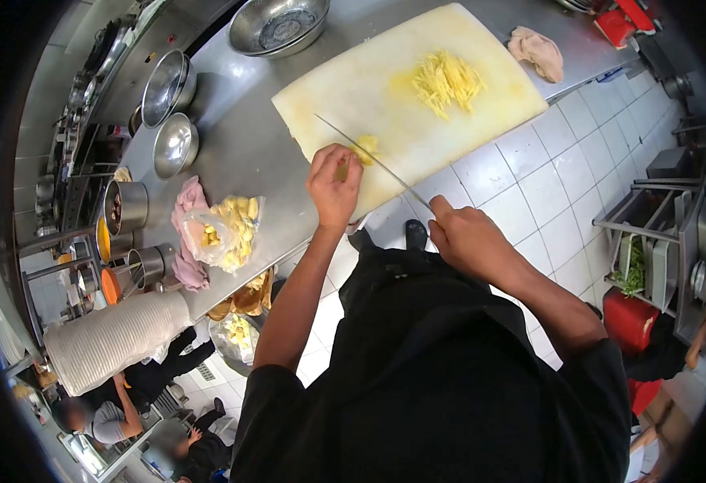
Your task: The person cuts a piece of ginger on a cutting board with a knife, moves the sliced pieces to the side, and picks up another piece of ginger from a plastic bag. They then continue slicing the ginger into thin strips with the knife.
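Observation:
My right hand [469, 241] is closed round the handle of a kitchen knife [385, 167]. The blade runs diagonally over the near left part of a white cutting board [329, 88], crossing a small pile of pale yellow slices [366, 145]. Just left of the blade, my left hand [335, 183] is curled, fingertips pressed against the yellow slices at the board's near edge. Farther right on the board lies a heap of thin yellow strips [448, 83].
Metal bowls [279, 28] stand on the steel counter [236, 137] behind and left. A bag of yellow pieces [236, 229] rests on pink cloths [190, 201]. A pale cloth [536, 53] lies right of the board. Stacked plates [115, 338] stand lower left; people are nearby.

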### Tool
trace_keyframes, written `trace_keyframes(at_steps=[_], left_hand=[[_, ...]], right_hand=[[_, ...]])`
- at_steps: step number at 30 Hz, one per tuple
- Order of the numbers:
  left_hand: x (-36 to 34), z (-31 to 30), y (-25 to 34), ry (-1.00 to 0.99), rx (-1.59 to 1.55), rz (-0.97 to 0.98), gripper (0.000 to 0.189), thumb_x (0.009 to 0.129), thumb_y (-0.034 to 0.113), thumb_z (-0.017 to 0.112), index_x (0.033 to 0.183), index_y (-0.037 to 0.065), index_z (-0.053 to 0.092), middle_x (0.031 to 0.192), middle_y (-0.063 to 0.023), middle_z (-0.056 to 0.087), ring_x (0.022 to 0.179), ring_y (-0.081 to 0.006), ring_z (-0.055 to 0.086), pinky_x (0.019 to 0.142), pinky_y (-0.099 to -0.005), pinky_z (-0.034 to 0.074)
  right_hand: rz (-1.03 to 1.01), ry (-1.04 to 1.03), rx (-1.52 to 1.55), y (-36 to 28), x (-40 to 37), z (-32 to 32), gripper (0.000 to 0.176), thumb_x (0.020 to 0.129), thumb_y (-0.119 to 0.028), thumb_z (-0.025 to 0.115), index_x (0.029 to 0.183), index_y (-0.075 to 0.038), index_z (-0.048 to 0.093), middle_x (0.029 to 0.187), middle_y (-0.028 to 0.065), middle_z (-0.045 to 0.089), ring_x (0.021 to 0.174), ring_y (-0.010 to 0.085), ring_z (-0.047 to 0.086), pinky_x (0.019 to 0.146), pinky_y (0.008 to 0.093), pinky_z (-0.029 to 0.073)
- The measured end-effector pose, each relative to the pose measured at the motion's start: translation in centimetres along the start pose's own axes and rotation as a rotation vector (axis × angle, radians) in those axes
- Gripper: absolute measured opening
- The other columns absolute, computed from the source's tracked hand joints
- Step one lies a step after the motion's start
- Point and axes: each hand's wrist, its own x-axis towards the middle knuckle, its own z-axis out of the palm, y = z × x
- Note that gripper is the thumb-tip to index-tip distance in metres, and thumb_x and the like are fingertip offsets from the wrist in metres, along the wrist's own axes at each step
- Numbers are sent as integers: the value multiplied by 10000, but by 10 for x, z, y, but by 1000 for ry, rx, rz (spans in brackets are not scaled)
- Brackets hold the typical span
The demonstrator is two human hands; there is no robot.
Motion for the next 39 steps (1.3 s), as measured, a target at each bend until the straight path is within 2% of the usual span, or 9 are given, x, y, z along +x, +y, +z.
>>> trace_keyframes(at_steps=[2, 14, 17, 20, 29, 39], left_hand=[[0, -1, 1, -12, 8, -17, 103, 878, -25, 737, 977, -52, 725, 994, -101, 715, 820, -165, 678, 771, -286, 554], [0, -2, 2, -7, 16, -15, 86, 871, -15, 741, 953, -39, 730, 975, -89, 715, 804, -156, 672, 765, -283, 549], [0, -1, 1, -5, 2, -22, 86, 870, -20, 743, 953, -40, 730, 973, -83, 715, 799, -154, 670, 762, -281, 548], [0, -1, 0, 4, -1, -15, 98, 846, 5, 752, 942, 4, 733, 974, -80, 711, 782, -186, 669, 732, -309, 551], [1, -1, 3, 8, -19, -8, 89, 851, 12, 752, 936, 4, 729, 980, -83, 712, 795, -198, 681, 742, -314, 559], [0, 1, 0, 7, -31, -32, 97, 851, 15, 756, 944, 0, 730, 985, -89, 713, 795, -195, 682, 743, -313, 557]], right_hand=[[-10, -2, -4, -3, -2, -3, 179, 996, -125, 551, 1016, 44, 496, 713, 304, 654, 720, 521, 660, 715, 600, 534], [-28, 8, -16, -2, -2, -2, 171, 996, -111, 545, 1002, 54, 501, 698, 312, 646, 717, 525, 661, 703, 600, 532], [11, -58, -20, -2, 1, -3, 210, 1023, -143, 533, 1074, 55, 484, 739, 308, 660, 784, 524, 657, 751, 595, 514], [11, -70, -34, -2, 5, -1, 207, 1018, -133, 540, 1067, 60, 484, 735, 308, 657, 782, 522, 658, 742, 592, 514], [20, -73, -60, 7, 21, 11, 165, 987, -106, 528, 1048, 45, 503, 776, 316, 671, 778, 520, 673, 734, 600, 537], [22, -46, -45, 16, 26, 18, 222, 989, -150, 540, 1102, 39, 510, 801, 308, 683, 810, 517, 678, 775, 607, 534]])
